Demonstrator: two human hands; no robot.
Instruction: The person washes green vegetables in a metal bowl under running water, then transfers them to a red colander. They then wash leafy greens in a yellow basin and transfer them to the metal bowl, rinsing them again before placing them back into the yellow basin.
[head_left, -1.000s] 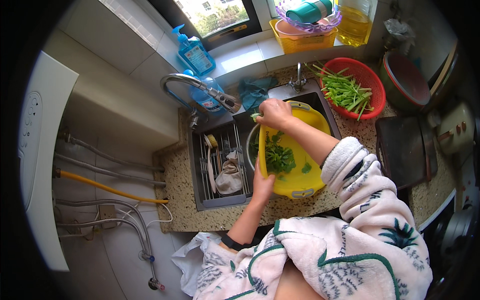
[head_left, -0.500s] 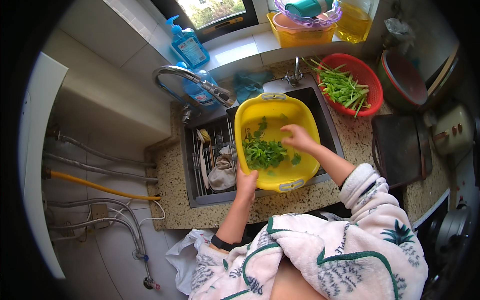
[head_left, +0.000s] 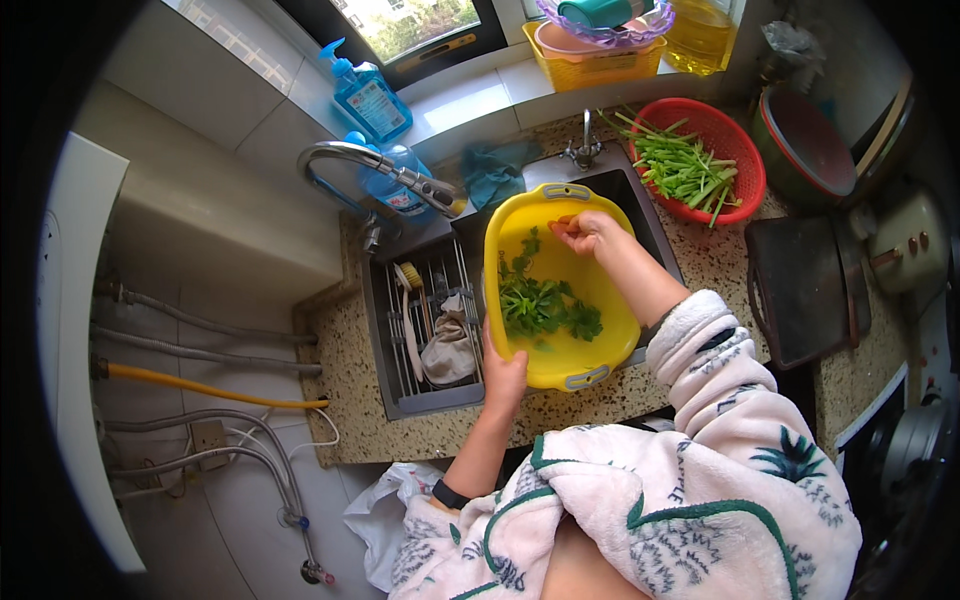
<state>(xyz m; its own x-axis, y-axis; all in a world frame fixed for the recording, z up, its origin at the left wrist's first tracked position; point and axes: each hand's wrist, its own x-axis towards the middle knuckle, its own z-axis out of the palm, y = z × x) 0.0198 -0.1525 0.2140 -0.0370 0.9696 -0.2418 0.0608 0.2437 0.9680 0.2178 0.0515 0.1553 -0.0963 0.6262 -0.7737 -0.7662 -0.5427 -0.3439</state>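
A yellow plastic basin [head_left: 610,345] with grey-trimmed handles rests over the sink, with green leaves [head_left: 540,305] lying in water inside it. My left hand [head_left: 504,375] grips the basin's left rim near the front, thumb on the rim and fingers out of sight beneath. Inside the basin, toward its far side, my right hand [head_left: 588,234] is above the leaves with its fingertips drawn together. Whatever those fingers hold, if anything, is too small to make out. The leaves sit mostly left of centre, a sprig trailing to the right.
Left of the basin, a drain rack [head_left: 405,325] holds a brush [head_left: 407,275] and a grey cloth [head_left: 450,350]. A faucet [head_left: 400,175] arches over the sink. At the right stand a red colander [head_left: 750,165] of cut green stalks [head_left: 685,165] and a dark board [head_left: 800,290].
My right hand has moved away from me, toward the basin's far side, and its fingers have closed together. Some leaves have spread rightward. My left hand keeps its grip on the rim.
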